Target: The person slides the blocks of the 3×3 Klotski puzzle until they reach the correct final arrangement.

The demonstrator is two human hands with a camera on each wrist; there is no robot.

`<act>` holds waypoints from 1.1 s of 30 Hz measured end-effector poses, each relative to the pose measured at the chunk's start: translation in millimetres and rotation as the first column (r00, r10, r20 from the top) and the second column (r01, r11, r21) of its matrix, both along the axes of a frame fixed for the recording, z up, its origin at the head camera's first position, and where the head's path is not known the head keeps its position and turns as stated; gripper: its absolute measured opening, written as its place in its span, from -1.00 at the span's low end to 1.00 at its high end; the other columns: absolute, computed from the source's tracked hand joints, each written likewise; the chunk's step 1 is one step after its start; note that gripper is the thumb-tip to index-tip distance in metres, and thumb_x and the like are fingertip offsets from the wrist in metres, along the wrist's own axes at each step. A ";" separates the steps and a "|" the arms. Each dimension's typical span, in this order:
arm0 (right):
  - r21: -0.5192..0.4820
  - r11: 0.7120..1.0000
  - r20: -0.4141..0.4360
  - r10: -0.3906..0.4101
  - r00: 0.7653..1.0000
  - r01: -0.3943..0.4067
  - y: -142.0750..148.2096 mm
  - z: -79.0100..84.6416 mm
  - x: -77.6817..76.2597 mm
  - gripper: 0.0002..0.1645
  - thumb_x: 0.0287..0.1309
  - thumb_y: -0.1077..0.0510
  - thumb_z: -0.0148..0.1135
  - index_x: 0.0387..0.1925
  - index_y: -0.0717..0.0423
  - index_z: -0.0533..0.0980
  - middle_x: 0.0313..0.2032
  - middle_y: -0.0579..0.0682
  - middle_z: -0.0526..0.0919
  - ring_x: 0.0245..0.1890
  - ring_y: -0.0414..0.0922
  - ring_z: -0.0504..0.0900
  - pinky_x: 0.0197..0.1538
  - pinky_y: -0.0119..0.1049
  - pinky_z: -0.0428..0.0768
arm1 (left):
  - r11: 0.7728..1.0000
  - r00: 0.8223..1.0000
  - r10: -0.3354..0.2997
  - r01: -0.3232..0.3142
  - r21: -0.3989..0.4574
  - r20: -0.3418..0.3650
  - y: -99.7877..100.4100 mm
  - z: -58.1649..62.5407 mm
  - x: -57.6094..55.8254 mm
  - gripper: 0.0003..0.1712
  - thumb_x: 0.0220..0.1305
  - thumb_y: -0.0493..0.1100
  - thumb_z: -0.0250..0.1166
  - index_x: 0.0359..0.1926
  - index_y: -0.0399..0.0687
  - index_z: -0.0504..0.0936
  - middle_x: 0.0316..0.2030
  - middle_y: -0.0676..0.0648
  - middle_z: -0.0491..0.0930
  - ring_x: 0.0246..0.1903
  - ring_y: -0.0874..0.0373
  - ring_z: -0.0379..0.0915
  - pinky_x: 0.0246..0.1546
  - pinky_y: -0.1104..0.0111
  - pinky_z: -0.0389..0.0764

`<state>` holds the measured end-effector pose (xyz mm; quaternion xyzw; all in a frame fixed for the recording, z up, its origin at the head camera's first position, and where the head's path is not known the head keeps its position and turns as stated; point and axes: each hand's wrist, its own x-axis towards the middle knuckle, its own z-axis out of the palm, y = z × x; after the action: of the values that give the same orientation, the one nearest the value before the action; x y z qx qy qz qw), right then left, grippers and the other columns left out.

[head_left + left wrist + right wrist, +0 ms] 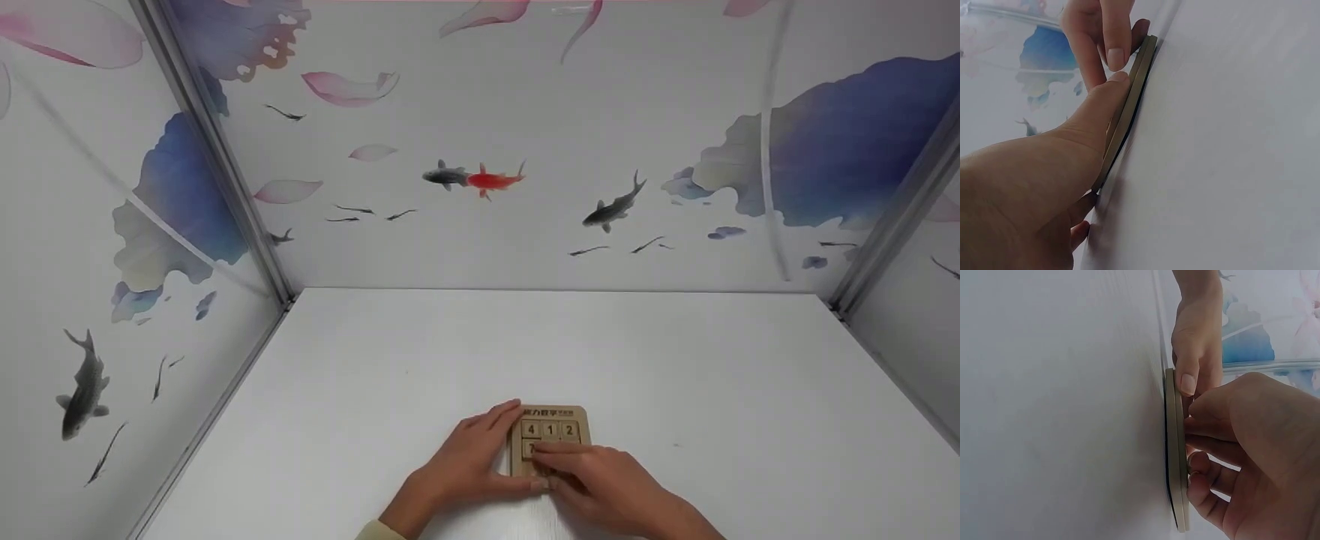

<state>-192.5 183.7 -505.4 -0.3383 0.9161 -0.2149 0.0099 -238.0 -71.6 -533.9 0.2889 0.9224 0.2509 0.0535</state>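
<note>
A wooden number sliding puzzle [550, 429] lies on the white table at the front centre of the head view. Tiles 4, 1 and 2 show in its top row, and part of a 7 tile [529, 448] below. My left hand [469, 461] holds the puzzle's left side, its fingers along that edge and its thumb over the near edge. From the right, my right hand [611, 480] reaches over the board, fingertips touching the tiles and covering most of the lower rows. In the right wrist view, the puzzle's edge [1178, 467] appears as a thin two-layer slab.
The white table [390, 360] extends behind and to both sides of the puzzle. Upright panels printed with fish, petals and blue leaves [840, 150] enclose it at the back and sides, with metal posts [217, 150] at the corners.
</note>
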 end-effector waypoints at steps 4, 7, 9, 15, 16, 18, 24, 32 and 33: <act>-0.015 1.000 0.012 0.020 1.000 -0.019 1.5 0.6 -0.5 -0.59 0.61 -0.06 0.21 0.34 -0.17 0.68 0.32 -0.19 0.72 0.27 -0.06 0.75 0.22 0.10 0.78 | 1.000 1.000 0.000 -0.001 -0.009 -0.005 0.1 -0.3 0.4 0.38 0.15 0.74 0.29 0.75 0.12 0.09 0.72 0.11 0.11 0.64 0.08 0.21 0.66 -0.01 0.27; -0.031 0.999 0.009 0.038 0.999 -0.038 2.6 0.9 -0.4 -0.62 0.62 -0.07 0.21 0.29 -0.17 0.72 0.27 -0.21 0.75 0.25 -0.07 0.77 0.21 0.08 0.79 | 1.000 1.000 0.004 -0.004 -0.009 0.001 0.3 0.9 1.0 0.37 0.14 0.75 0.28 0.75 0.15 0.08 0.73 0.13 0.10 0.64 0.08 0.21 0.67 0.00 0.27; -0.039 0.998 0.001 0.049 0.999 -0.049 2.5 1.1 -0.4 -0.63 0.62 -0.08 0.21 0.27 -0.18 0.73 0.24 -0.21 0.77 0.23 -0.08 0.78 0.19 0.06 0.80 | 1.000 1.000 0.007 -0.007 -0.013 0.004 0.4 1.7 1.4 0.37 0.14 0.75 0.27 0.75 0.16 0.08 0.73 0.14 0.10 0.64 0.08 0.21 0.67 0.00 0.27; -0.057 0.995 -0.006 0.079 0.997 -0.079 3.1 1.6 0.8 -0.67 0.60 0.01 0.23 0.22 -0.18 0.76 0.22 -0.20 0.79 0.22 -0.12 0.78 0.17 0.00 0.81 | 1.000 1.000 0.011 -0.011 -0.022 0.010 0.2 2.2 1.2 0.36 0.15 0.75 0.26 0.75 0.15 0.10 0.72 0.13 0.11 0.64 0.08 0.22 0.66 -0.01 0.28; -0.064 0.994 -0.003 0.084 0.996 -0.084 3.3 1.5 1.1 -0.67 0.60 0.03 0.24 0.22 -0.18 0.76 0.21 -0.20 0.79 0.22 -0.13 0.78 0.17 -0.01 0.82 | 1.000 1.000 0.011 -0.011 -0.023 0.009 0.1 2.2 1.2 0.36 0.15 0.75 0.26 0.74 0.15 0.11 0.72 0.12 0.11 0.64 0.08 0.22 0.66 -0.01 0.28; -0.075 0.993 -0.004 0.095 0.995 -0.095 3.8 1.3 1.6 -0.68 0.59 0.05 0.24 0.20 -0.19 0.77 0.21 -0.22 0.79 0.21 -0.15 0.78 0.16 -0.05 0.82 | 1.000 1.000 0.011 -0.011 -0.027 0.007 0.0 2.3 1.4 0.35 0.16 0.75 0.26 0.74 0.15 0.11 0.72 0.12 0.12 0.64 0.08 0.22 0.66 -0.01 0.29; -0.100 0.987 -0.027 0.124 0.992 -0.126 5.3 2.4 2.0 -0.67 0.58 0.10 0.23 0.19 -0.22 0.77 0.19 -0.23 0.80 0.16 -0.21 0.79 0.11 -0.11 0.83 | 1.000 1.000 0.003 -0.003 -0.027 -0.001 -0.6 4.2 2.3 0.34 0.19 0.73 0.26 0.75 0.12 0.10 0.72 0.10 0.11 0.64 0.09 0.21 0.65 -0.01 0.29; -0.087 0.991 0.017 0.106 0.994 -0.104 4.1 4.3 1.7 -0.66 0.62 0.03 0.19 0.24 -0.18 0.74 0.21 -0.23 0.78 0.24 -0.17 0.76 0.26 -0.03 0.78 | 0.999 1.000 0.001 -0.001 -0.033 -0.005 -0.7 3.4 2.6 0.35 0.19 0.73 0.24 0.75 0.11 0.08 0.73 0.11 0.10 0.65 0.10 0.20 0.67 0.01 0.27; -0.086 0.992 0.031 0.099 0.995 -0.096 3.8 4.6 1.0 -0.66 0.63 0.01 0.19 0.25 -0.19 0.73 0.21 -0.25 0.78 0.24 -0.18 0.75 0.27 -0.02 0.77 | 1.000 1.000 -0.002 0.001 -0.031 -0.008 -0.9 3.2 2.5 0.35 0.20 0.73 0.24 0.75 0.11 0.08 0.73 0.10 0.10 0.64 0.10 0.20 0.67 0.01 0.28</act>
<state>-191.5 187.5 -500.8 -0.3787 0.8884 -0.2584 0.0223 -235.5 -72.5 -530.7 0.2896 0.9262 0.2352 0.0547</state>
